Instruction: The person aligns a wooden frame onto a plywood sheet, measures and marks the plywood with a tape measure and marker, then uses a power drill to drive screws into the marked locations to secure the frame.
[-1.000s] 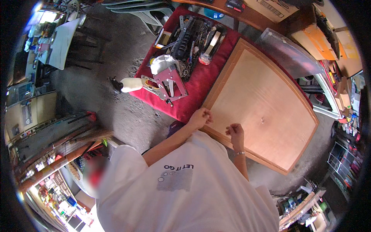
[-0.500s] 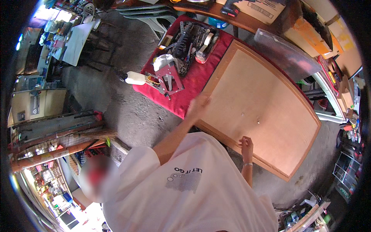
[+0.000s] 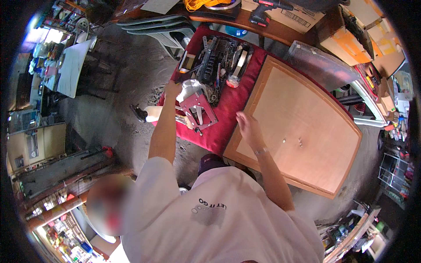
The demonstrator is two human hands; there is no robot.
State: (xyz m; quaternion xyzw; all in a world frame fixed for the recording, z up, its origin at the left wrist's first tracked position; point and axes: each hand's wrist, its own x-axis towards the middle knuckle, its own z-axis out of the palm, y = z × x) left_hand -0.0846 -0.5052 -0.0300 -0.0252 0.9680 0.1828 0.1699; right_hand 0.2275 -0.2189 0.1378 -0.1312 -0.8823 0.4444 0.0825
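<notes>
My left hand (image 3: 173,90) is stretched out to the left edge of a red cloth (image 3: 228,115), touching a crumpled white thing (image 3: 189,89) just above a red metal bracket (image 3: 200,110). Whether the fingers grip anything is hidden. My right hand (image 3: 246,126) hovers with fingers spread over the near left edge of a large framed wooden panel (image 3: 307,109), holding nothing. Two small screws (image 3: 292,141) lie on the panel. A black tray of hand tools (image 3: 219,65) sits further back on the cloth.
A cream tube (image 3: 151,114) sticks out past the cloth's left edge. Stacked plastic chairs (image 3: 160,27) stand behind; a cordless drill (image 3: 263,12) and cardboard boxes (image 3: 355,41) sit on the far bench. A clear mesh tray (image 3: 316,59) borders the panel. Bare concrete floor (image 3: 114,101) lies left.
My left hand left the panel's edge and reached forward and left to the things on the red cloth. My right hand moved up along the panel's near edge and lifted off it.
</notes>
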